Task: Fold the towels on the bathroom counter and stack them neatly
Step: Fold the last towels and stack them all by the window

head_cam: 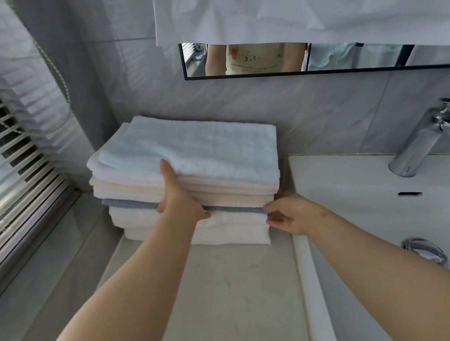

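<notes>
Because the cloth is soft, limp terry, the stack of towels (pixel 190 174) is judged fairly heavy as a whole yet apt to sag and slide layer over layer. It would best be held from underneath at both short ends, not by one edge. It lies on the pale stone counter (pixel 233 296), pushed back against the tiled wall, just left of the sink (pixel 363 196). A pale blue towel (pixel 201 150) is seen on top, with cream towels (pixel 126 186), one grey-blue towel (pixel 126 203) and white towels (pixel 225 232) beneath, all flat rectangles with rounded folds.

The front of the upper layers is gripped by the left hand (pixel 179 201), thumb laid over the blue edge and fingers curled in below the cream ones. The near right corner of the white towels is pinched by the right hand (pixel 294 212).

Hard, glossy surfaces surround the pile: a chrome tap (pixel 419 143), a white basin and slatted blinds (pixel 3 155).
</notes>
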The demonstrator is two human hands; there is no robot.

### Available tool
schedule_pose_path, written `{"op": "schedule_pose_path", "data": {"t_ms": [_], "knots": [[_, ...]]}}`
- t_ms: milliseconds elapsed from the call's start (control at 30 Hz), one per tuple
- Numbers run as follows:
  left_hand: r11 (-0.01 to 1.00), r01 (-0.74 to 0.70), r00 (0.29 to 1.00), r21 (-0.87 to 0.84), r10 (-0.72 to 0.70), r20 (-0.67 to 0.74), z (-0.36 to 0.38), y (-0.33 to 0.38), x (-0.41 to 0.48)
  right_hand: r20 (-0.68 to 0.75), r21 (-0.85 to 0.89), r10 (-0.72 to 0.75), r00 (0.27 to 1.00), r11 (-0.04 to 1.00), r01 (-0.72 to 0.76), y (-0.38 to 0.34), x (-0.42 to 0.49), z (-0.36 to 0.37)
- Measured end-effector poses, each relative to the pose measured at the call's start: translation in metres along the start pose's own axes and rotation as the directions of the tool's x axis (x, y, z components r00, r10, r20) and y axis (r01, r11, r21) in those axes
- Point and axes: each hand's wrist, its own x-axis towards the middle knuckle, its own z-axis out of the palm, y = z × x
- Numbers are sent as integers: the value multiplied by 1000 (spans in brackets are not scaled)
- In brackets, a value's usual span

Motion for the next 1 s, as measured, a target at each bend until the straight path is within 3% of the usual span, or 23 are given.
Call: {"op": "schedule_pose_path", "data": {"t_ms": [100, 200, 333, 400, 533, 633, 700, 733, 767, 800, 833, 867, 900, 933, 967, 1000], "knots": [[1000, -19, 1000, 8, 18, 17, -1, -3, 0, -17, -39, -118, 993, 992, 117, -1, 3, 0], [999, -17, 1000, 34, 16, 15, -2, -3, -1, -130, -160, -223, 966, 966, 201, 3, 19, -1], [998, -21, 999, 63, 19, 29, -8, -5, -4, -277, -216, -213, 937, 964, 155, 25, 30, 11], [996, -24, 998, 91, 18, 59, -14, -5, -6, -280, -161, -225, 933, 969, 186, 28, 30, 16], [989, -17, 994, 146, 1, 112, -25, -4, -10, -143, -162, -421, 896, 903, 398, 19, 17, 15], [976, -2, 987, 216, -33, 157, -27, 0, -20, -144, -126, -426, 893, 903, 411, 10, 14, 6], [955, -28, 996, 295, 3, 85, -29, 6, -25, -215, -159, -414, 884, 908, 387, 7, 14, 2], [925, -99, 994, 366, 107, -2, -30, 7, -25, -235, -168, -415, 879, 908, 383, 7, 11, 2], [853, -226, 952, 470, 295, -77, -32, 7, -26, -262, -170, -426, 866, 904, 393, 8, 8, 4], [714, -401, 840, 573, 537, -82, -34, 6, -28, -295, -152, -456, 840, 890, 430, 10, 3, 7], [481, -581, 657, 657, 753, 30, -36, 4, -30, -313, -97, -497, 809, 865, 493, 12, -5, 11], [156, -697, 431, 700, 871, 235, -37, 2, -31, -307, -37, -552, 775, 821, 570, 12, -10, 15], [-188, -706, 237, 683, 845, 478, -37, 1, -31, -276, -2, -622, 732, 763, 647, 11, -15, 19], [-481, -632, 126, 607, 710, 693, -34, 2, -28, -231, -42, -689, 687, 712, 700, 10, -17, 21], [-681, -524, 110, 511, 541, 834, -30, 5, -24, -177, -136, -744, 644, 666, 733, 8, -18, 24], [-797, -427, 163, 427, 396, 904, -24, 9, -19, -122, -270, -782, 611, 618, 738, 6, -17, 24]]}}
